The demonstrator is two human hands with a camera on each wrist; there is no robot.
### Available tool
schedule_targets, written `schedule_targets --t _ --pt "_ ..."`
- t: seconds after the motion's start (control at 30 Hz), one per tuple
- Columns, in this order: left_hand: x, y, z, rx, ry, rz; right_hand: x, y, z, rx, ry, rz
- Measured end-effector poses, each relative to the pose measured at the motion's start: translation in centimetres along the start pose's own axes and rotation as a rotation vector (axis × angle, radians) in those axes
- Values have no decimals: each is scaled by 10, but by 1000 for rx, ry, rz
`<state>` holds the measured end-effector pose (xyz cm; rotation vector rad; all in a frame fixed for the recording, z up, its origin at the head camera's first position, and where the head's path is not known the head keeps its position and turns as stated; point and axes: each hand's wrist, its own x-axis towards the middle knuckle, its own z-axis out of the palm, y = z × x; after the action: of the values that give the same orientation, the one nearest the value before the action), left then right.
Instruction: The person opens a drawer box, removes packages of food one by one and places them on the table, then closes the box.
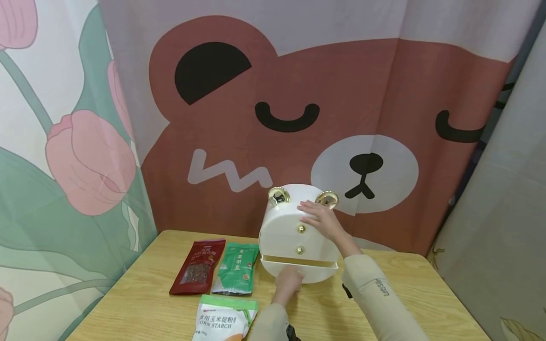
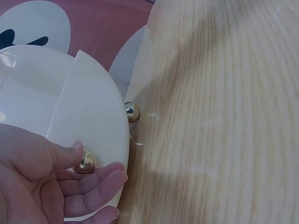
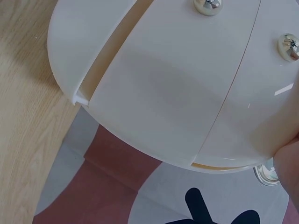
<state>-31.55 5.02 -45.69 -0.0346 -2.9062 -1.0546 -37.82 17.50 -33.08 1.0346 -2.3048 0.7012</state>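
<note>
A round white clock-shaped drawer box [image 1: 277,232] with gold bell-like pieces on top stands on the table. Its bottom drawer [image 1: 317,273] is pulled out a little, leaving a narrow gap that the right wrist view also shows. My left hand [image 1: 288,282] is at the front of that drawer, pinching its gold knob [image 2: 86,162] between thumb and fingers. My right hand [image 1: 323,221] rests on the box's upper front, fingers fairly straight, beside the right gold bell [image 1: 327,199]. In the right wrist view only a bit of this hand shows at the edge.
Left of the box, a dark red pouch [image 1: 198,267] and a green packet [image 1: 236,269] lie on the wooden table [image 1: 141,284]. Closer to me is a white corn starch bag [image 1: 222,319]. A bear-printed curtain [image 1: 332,94] hangs right behind the table.
</note>
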Motion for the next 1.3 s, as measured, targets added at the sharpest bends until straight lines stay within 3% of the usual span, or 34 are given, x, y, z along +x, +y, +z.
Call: schedule_targets --t 0.4,0.57,1.3 --pt "1 1 -2 -72 2 -35 0 0 1 9 -5 17" --pt "2 -1 -1 -93 12 -19 0 -1 1 15 -14 23" --pt "7 -1 1 -81 15 -47 0 -2 0 19 6 23"
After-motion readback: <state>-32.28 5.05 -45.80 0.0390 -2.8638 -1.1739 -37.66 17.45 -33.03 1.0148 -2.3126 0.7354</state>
